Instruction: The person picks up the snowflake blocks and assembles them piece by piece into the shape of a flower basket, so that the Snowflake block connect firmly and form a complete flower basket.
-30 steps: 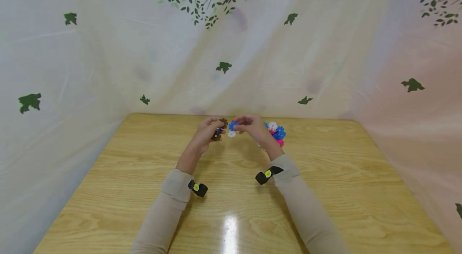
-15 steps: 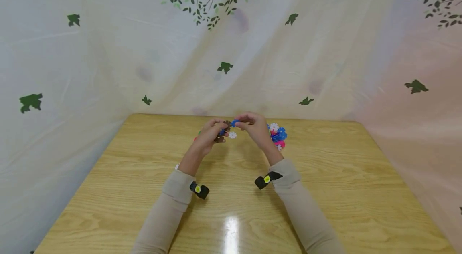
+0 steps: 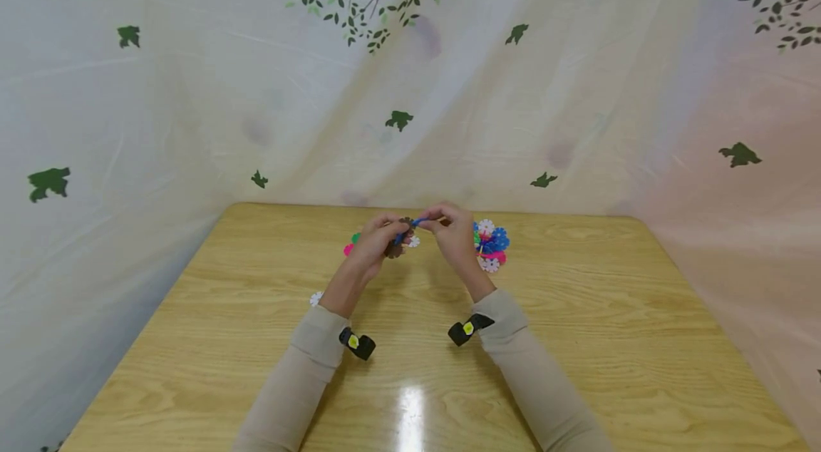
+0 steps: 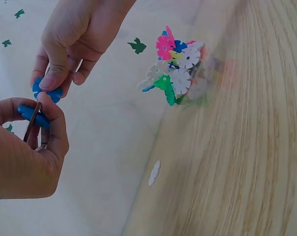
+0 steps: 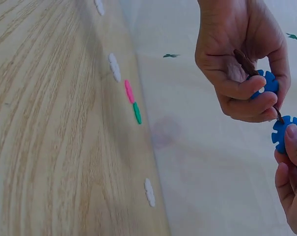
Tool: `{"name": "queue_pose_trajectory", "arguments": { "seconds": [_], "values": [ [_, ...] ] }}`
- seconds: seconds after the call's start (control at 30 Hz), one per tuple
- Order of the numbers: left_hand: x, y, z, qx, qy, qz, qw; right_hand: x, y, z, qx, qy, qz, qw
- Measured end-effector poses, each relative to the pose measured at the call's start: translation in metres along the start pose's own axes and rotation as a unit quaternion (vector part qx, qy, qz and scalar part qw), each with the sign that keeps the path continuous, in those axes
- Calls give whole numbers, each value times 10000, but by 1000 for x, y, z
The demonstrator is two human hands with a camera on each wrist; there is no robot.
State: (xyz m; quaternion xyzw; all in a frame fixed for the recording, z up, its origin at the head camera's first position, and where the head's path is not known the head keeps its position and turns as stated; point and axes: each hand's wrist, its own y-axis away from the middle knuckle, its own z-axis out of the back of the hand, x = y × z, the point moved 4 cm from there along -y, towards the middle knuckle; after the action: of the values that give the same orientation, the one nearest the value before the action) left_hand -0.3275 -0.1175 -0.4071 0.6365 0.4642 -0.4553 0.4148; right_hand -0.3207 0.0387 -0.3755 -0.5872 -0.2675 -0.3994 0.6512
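My left hand (image 3: 370,247) grips a small joined group of notched plastic snowflake discs over the far part of the table. In it are a brown disc (image 3: 394,249) and a blue disc (image 5: 267,87), fitted crosswise. My right hand (image 3: 457,244) pinches another blue snowflake disc (image 5: 285,132) between thumb and fingers. In the right wrist view this disc's notched rim meets the edge of a brown disc sticking out of the left hand. The left fingers partly cover the joined group.
A many-coloured cluster of joined discs (image 3: 492,245) stands right of my right hand. Loose on the wooden table (image 3: 410,338) lie a white disc (image 3: 316,299) by the left wrist, a pink disc (image 5: 129,91) and a green disc (image 5: 137,113). A printed cloth (image 3: 321,117) hangs behind.
The right hand's blue disc has come left against the brown disc and turned edge-on. My left hand has shifted slightly right, uncovering the pink and green discs behind it.
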Motion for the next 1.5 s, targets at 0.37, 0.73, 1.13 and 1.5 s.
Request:
{"name": "queue_pose_trajectory", "arguments": {
  "seconds": [0.37,0.73,1.13,1.5],
  "values": [
    [-5,8,-2,-101,-205,12,9997,-14,4,-6,-310,56,241,9992],
    [-3,6,5,25,-220,71,9997,-16,1,-5,629,77,-240,9977],
    [-5,-5,27,-503,500,300,9970,-46,-17,-21,2278,960,-1256,9608],
    [-10,-2,30,-308,664,360,9967,-85,-14,-44,3379,2762,-1299,8903]
  ]
}}
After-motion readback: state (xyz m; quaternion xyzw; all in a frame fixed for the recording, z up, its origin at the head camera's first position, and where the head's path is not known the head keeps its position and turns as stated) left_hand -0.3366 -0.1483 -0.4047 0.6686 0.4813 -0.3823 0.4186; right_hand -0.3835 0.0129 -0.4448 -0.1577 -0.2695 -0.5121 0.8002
